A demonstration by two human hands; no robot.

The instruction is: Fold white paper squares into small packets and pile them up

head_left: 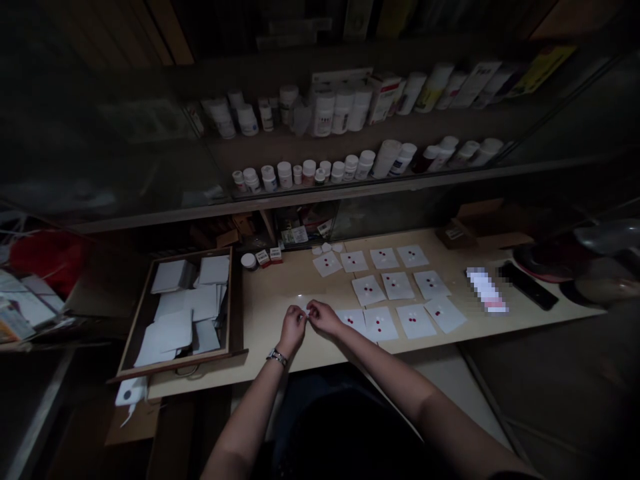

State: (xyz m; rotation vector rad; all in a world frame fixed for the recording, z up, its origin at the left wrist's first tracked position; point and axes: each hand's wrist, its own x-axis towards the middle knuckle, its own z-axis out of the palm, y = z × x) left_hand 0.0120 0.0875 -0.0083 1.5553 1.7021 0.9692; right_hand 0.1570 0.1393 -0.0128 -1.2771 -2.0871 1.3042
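Above the near part of the desk, my left hand (294, 328) and my right hand (324, 318) meet, fingers pinched. Between the fingertips is a small white paper packet (307, 313), mostly hidden by the fingers. To the right, several square white papers (399, 285) lie in rows, each with red and pale pills on it. The nearest paper (351, 320) is partly covered by my right forearm. Behind the rows, a few small folded white packets (327, 248) lie together.
An open wooden drawer (231, 300) on the left holds stacks of white paper (173, 277). A white bottle (249, 261) and small boxes (269, 256) stand behind it. Rightward are a lit phone (486, 290), a dark device (530, 285) and a cardboard box (483, 223). Bottles (350, 168) line the shelves.
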